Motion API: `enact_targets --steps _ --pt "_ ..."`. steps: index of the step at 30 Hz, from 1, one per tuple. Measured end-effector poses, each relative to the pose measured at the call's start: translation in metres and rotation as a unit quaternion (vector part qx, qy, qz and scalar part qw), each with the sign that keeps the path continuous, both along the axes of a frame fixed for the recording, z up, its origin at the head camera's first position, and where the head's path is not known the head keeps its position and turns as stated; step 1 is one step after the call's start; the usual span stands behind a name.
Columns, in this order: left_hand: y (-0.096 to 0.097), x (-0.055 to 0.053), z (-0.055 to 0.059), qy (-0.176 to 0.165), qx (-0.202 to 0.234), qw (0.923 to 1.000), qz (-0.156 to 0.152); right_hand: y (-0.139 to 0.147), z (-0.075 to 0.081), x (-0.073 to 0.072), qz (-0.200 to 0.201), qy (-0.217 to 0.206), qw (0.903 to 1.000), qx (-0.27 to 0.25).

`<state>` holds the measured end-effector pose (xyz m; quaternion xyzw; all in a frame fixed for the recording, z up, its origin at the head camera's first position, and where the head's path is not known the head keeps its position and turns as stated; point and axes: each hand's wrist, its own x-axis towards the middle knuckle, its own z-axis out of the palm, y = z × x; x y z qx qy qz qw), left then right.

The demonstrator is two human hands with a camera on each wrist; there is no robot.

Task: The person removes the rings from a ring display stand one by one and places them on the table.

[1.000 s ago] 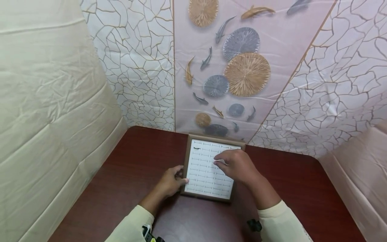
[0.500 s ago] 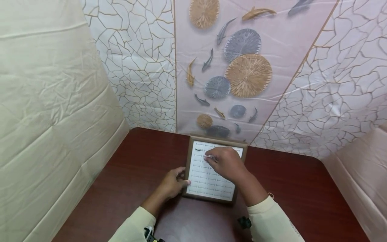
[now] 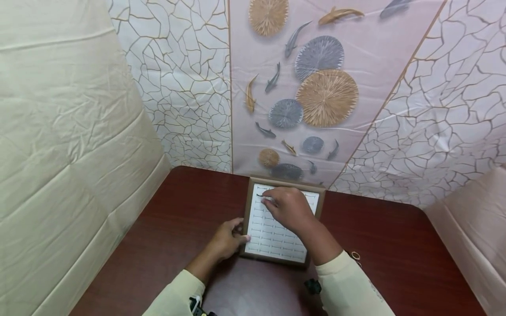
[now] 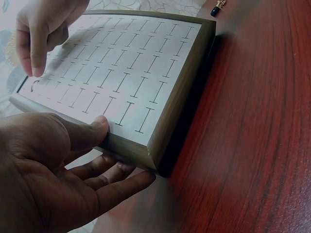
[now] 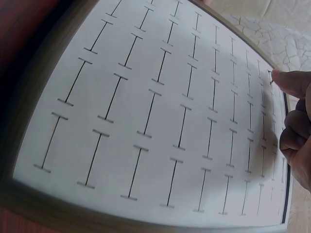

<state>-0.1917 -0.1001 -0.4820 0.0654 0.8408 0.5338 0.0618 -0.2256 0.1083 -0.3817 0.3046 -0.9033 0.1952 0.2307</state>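
Note:
A slotted display tray (image 3: 276, 224) with a brown frame and a white face lies tilted on the table; rows of I-shaped slits cover the face. My left hand (image 3: 226, 239) grips its left edge, thumb (image 4: 99, 127) on top and fingers spread along the side and beneath. One small dark curved piece (image 4: 35, 86) sits at the upper left slits. Over that corner is my right hand (image 3: 288, 206), index fingertip right at the dark piece and thumb just below. I cannot tell whether anything is pinched between these two.
Thin gold-coloured hoops (image 3: 356, 255) lie on the dark red table (image 3: 379, 228) beside my right sleeve. A small gold and black item (image 4: 217, 7) lies past the tray. Behind the tray's far edge rises a patterned cloth wall (image 3: 253, 153), with a beige cloth (image 3: 79, 175) along the left.
My right hand has moved left and slightly up across the tray face to the dark piece at the upper left. The left hand keeps its grip on the tray's edge.

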Motion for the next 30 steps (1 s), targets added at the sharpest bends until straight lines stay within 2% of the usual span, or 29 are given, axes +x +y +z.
enact_targets --steps 12,30 --pt "0.000 0.001 0.003 0.000 -0.004 1.0000 0.005 -0.012 0.000 -0.001 -0.020 0.015 0.9996 0.012" --pt "0.001 0.000 0.000 0.002 -0.008 1.0000 0.003 -0.008 -0.007 -0.003 0.020 0.067 0.9973 0.025"
